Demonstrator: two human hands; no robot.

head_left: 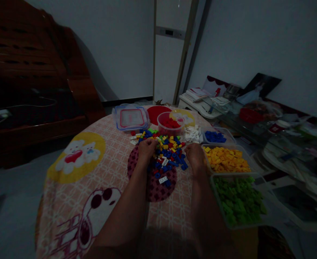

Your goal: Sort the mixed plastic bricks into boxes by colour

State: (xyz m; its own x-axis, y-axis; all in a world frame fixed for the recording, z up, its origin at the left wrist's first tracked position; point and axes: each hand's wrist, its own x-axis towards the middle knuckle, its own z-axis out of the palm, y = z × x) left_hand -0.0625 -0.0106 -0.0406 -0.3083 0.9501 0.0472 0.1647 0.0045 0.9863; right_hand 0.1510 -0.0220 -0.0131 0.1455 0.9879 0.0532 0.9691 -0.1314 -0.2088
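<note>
A heap of small mixed bricks (167, 153), blue, red, yellow, green and white, lies in the middle of a table covered with a pink cartoon cloth (93, 169). My left hand (146, 149) rests on the heap's left edge with its fingers curled down into the bricks. My right hand (195, 154) sits at the heap's right edge, fingers bent under and hidden. What either hand holds cannot be made out. To the right stand containers of yellow bricks (226, 159), green bricks (238, 199) and blue bricks (214, 136). A tub of red bricks (170, 124) and a pile of white bricks (192, 133) lie behind the heap.
Clear lids with blue rims (130, 118) and a red lid (158, 112) lie at the table's far side. Dark wooden furniture (34, 79) fills the left. A cluttered glass surface (269, 126) with papers stands to the right. The room is dim.
</note>
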